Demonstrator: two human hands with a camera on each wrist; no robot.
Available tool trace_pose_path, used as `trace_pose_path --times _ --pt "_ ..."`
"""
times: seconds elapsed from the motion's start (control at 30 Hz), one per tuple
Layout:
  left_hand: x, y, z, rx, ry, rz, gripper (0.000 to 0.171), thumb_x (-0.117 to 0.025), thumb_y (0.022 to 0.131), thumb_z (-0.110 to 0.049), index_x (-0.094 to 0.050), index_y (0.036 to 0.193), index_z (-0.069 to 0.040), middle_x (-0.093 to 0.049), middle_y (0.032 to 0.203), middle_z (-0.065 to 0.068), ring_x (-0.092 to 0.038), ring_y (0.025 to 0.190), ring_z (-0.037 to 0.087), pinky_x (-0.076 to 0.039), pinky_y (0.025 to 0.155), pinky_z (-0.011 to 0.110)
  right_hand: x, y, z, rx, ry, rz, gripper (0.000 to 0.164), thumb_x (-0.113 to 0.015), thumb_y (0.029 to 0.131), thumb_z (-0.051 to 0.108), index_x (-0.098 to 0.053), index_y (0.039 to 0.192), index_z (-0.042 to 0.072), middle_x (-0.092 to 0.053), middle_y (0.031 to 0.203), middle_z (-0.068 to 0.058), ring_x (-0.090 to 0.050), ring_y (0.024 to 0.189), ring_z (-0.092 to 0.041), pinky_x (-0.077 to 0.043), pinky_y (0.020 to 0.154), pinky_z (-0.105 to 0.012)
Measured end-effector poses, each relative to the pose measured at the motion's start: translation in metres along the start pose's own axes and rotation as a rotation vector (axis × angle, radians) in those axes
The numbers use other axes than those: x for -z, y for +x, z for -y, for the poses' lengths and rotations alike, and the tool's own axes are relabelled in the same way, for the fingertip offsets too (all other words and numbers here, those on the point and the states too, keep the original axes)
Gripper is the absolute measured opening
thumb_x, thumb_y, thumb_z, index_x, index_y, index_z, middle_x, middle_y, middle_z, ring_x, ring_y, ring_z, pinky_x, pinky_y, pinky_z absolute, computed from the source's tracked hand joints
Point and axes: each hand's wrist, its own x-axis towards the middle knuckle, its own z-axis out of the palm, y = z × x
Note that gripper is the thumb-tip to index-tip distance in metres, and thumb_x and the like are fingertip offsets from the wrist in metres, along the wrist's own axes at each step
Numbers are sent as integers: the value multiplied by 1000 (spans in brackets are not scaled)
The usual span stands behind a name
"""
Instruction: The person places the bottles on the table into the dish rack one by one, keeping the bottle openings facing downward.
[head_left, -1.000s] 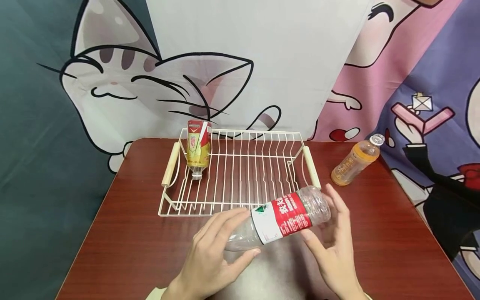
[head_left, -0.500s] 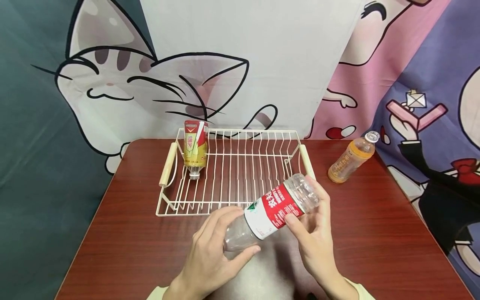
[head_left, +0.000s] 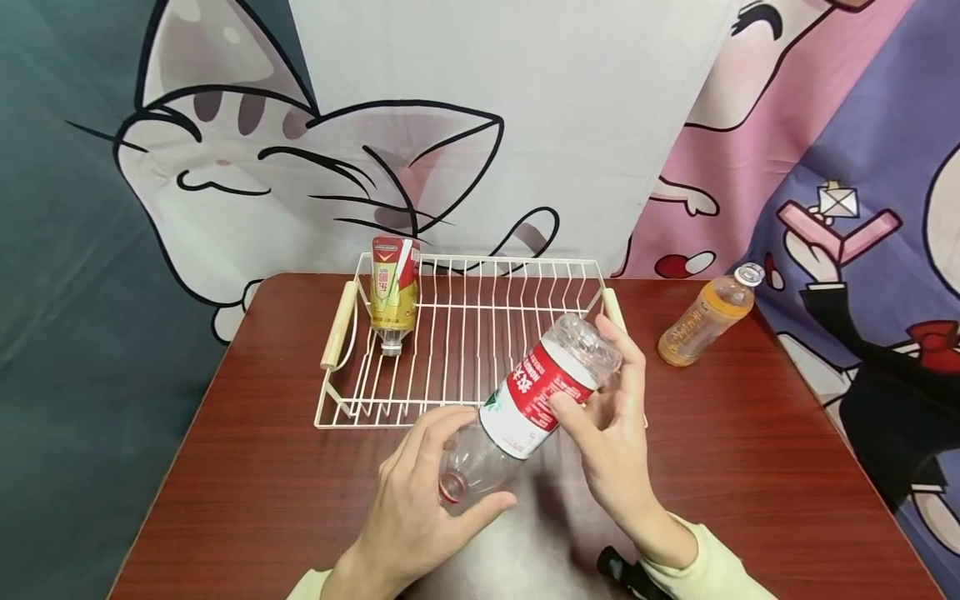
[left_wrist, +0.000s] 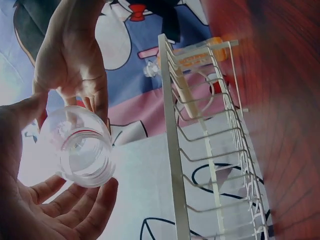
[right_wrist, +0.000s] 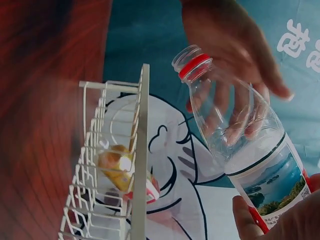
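Below centre frame, the bottle (head_left: 527, 402) slanted, neck toward lower left, base upper right; the right hand (head_left: 619, 446) gripped its label, the left hand (head_left: 411, 492), nearer the neck, wide-fingered around it.

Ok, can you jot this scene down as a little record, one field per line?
Right hand: grips the clear bottle
Clear bottle: tilted, uncapped
Left hand: around the neck end, contact unclear
Rack: white wire, pale handles
In rack: yellow-and-red bottle, cap at near end
Right of rack: amber bottle on the table
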Motion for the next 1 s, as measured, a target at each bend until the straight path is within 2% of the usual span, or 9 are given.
trace_pose_path --times 0.13,0.27,0.37,0.5,0.6,0.67,0.87,1.0 --pt "6 -1 9 4 46 -43 72 -68 105 -63 -66 141 -1 -70 135 12 -70 120 29 -52 107 29 2 11 0 21 3 5 89 -58 96 -20 -28 170 18 -33 174 -10 -63 129 -29 -65 94 -35" --pt "18 1 28 42 119 -130 65 -67 107 -55 -68 136 3 -70 134 20 -66 123 39 -39 121 25 1 26 1 23 5 1 86 -60 98 -14 -29 169 21 -51 153 -20 -69 118 -29 -66 89 -38" --pt "28 3 47 118 194 -197 60 -74 101 -46 -69 135 3 -67 139 23 -61 129 45 -36 124 35 -2 40 3 51 8 -5 82 -61 99 -9 -30 168 23 -56 147 -21 -70 115 -29 -66 89 -37" --pt "40 0 71 248 289 -243 65 -81 90 -37 -67 142 0 -60 153 24 -48 147 49 -31 125 58 -6 61 6 109 5 -11 79 -65 100 -2 -34 168 23 -59 146 -22 -72 114 -30 -65 90 -37" --pt "45 -5 83 320 328 -241 74 -83 88 -35 -62 150 -1 -53 162 25 -39 155 51 -25 125 69 -9 77 8 135 -6 -3 78 -68 101 3 -34 169 23 -62 143 -22 -74 112 -30 -65 90 -38" --pt "45 -9 87 372 341 -215 80 -83 90 -36 -57 156 -1 -48 166 25 -34 159 50 -23 125 71 -12 86 8 137 -18 2 79 -70 101 5 -34 169 24 -65 142 -22 -75 110 -30 -65 90 -38" --pt "46 -18 92 536 328 -118 88 -82 95 -38 -44 168 -4 -38 174 21 -28 163 46 -22 126 70 -24 114 4 107 -69 22 80 -73 103 9 -35 170 26 -70 135 -19 -77 107 -29 -66 85 -39" --pt "45 -19 93 593 316 -88 91 -83 96 -37 -41 171 -9 -37 175 17 -32 161 45 -28 123 69 -34 134 1 100 -94 36 79 -75 103 12 -37 171 27 -70 134 -18 -78 107 -30 -67 83 -41"
